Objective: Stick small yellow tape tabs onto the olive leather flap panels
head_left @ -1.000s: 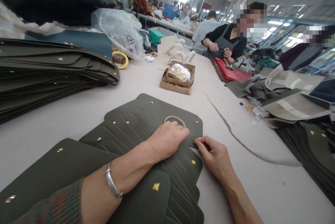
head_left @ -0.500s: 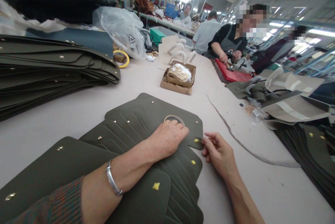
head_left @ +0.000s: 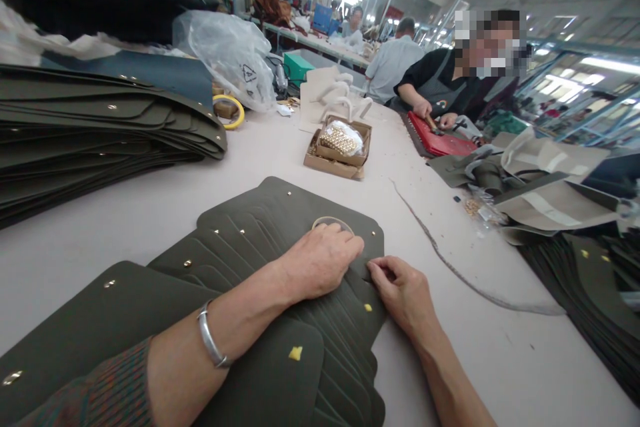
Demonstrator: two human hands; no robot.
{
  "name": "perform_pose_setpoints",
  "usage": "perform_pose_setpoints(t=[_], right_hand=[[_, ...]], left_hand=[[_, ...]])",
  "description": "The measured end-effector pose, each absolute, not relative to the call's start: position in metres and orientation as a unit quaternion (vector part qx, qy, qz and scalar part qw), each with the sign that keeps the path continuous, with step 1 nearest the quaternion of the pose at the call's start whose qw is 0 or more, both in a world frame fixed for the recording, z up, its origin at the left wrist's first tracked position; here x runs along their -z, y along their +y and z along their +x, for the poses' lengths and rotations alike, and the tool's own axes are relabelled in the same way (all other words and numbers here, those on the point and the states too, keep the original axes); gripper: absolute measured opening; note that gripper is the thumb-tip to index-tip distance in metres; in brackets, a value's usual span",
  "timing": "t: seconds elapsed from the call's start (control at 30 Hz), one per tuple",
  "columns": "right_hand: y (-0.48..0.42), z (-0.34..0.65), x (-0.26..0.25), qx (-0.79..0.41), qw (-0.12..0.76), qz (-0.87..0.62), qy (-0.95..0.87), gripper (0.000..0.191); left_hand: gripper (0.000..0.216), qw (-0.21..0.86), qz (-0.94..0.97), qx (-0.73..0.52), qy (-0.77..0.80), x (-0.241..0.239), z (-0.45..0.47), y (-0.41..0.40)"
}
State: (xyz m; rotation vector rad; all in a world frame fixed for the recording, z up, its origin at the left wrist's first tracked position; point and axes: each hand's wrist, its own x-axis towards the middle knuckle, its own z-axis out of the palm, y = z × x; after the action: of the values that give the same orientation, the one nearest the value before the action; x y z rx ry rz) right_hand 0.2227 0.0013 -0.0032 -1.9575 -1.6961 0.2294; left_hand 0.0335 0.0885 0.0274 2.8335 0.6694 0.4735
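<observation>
My left hand, a bangle on its wrist, lies over the fanned dark green panels with its fingers curled round a roll of tape, of which only the far rim shows. At the right edge of the upper panel, my right hand has thumb and forefinger pressed together, covering the spot beside a corner; what is between them is hidden. The panels carry small metal studs. Two lower panels bear yellow patches, one a small yellow patch, the other a larger yellow patch.
A thick stack of green panels stands at the left, near a yellow tape roll. Cardboard boxes hold gold-coloured studs in plastic. A dark cord crosses the table. Beyond, a co-worker handles a red leather piece.
My right hand has moved left onto the upper panel's corner, its fingers closing into a pinch over the yellow patch seen there before. My left hand stays nearly in place.
</observation>
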Motion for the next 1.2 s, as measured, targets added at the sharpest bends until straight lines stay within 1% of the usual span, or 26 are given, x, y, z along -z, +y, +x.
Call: perform_pose_setpoints(t=[0.13,0.23,0.33,0.4,0.5,0.57,0.63,0.77,0.93,1.07,1.2], right_hand=[[-0.004,0.219,-0.005,-0.161,0.219,-0.742,-0.613,0.019],[-0.006,0.217,-0.008,-0.186,0.212,-0.733,-0.619,0.019],[-0.007,0.222,-0.005,-0.192,0.235,-0.713,-0.632,0.018],[-0.008,0.229,-0.002,-0.199,0.266,-0.693,-0.640,0.016],[-0.011,0.242,0.002,-0.260,0.317,-0.687,-0.600,0.025],[-0.014,0.248,0.003,-0.298,0.325,-0.688,-0.576,0.029],[-0.015,0.250,0.002,-0.287,0.309,-0.682,-0.597,0.027],[-0.014,0.242,-0.001,-0.219,0.263,-0.667,-0.662,0.017],[-0.012,0.231,-0.006,-0.189,0.244,-0.641,-0.703,0.015],[-0.015,0.234,-0.013,-0.218,0.257,-0.610,-0.717,0.019],[-0.022,0.246,-0.016,-0.298,0.285,-0.577,-0.705,0.014]], left_hand=[[0.013,0.100,0.956,-0.166,0.219,-0.028,0.032,0.090],[0.015,0.104,0.953,-0.176,0.222,-0.025,0.032,0.091],[0.015,0.117,0.947,-0.197,0.224,-0.021,0.033,0.091],[0.016,0.131,0.942,-0.214,0.224,-0.019,0.032,0.090],[0.016,0.148,0.938,-0.221,0.220,-0.018,0.031,0.089],[0.017,0.156,0.938,-0.219,0.218,-0.018,0.031,0.088],[0.017,0.161,0.936,-0.222,0.220,-0.018,0.030,0.089],[0.017,0.173,0.931,-0.229,0.225,-0.019,0.030,0.089],[0.015,0.178,0.933,-0.223,0.219,-0.019,0.032,0.087],[0.014,0.179,0.933,-0.224,0.216,-0.018,0.033,0.086],[0.015,0.186,0.931,-0.229,0.216,-0.015,0.032,0.088]])
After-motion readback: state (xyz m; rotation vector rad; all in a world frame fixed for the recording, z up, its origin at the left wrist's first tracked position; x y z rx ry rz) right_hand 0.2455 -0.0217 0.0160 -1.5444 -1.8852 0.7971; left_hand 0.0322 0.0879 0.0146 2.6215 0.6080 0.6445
